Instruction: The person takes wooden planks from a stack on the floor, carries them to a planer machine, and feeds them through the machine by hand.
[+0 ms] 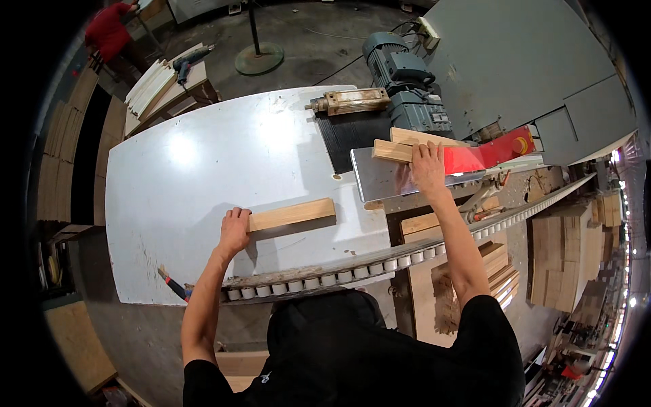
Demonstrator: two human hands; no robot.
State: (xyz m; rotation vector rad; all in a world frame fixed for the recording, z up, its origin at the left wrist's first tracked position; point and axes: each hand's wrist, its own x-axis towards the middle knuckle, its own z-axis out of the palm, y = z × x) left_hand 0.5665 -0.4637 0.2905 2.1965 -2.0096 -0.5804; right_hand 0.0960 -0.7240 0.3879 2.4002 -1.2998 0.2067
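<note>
My left hand [235,228] is closed round the left end of a pale wooden block [291,215] above the white table. The block points to the right and casts a shadow on the tabletop. Farther right, my right hand [428,167] grips a shorter-looking wooden piece [392,150] on a shiny metal plate [380,178]. Its fingers bend over the wood, right against a red guard [478,157]. Behind that piece lies another wooden strip [410,136], whose right end passes behind the guard.
A roller rail [346,275] runs along the table's near edge. Behind the plate stand a motor [407,81] and an air cylinder [356,102]. A red-and-black-handled tool [175,286] lies at the near left edge. Stacked boards [566,251] stand right; a person in red [112,34] is far left.
</note>
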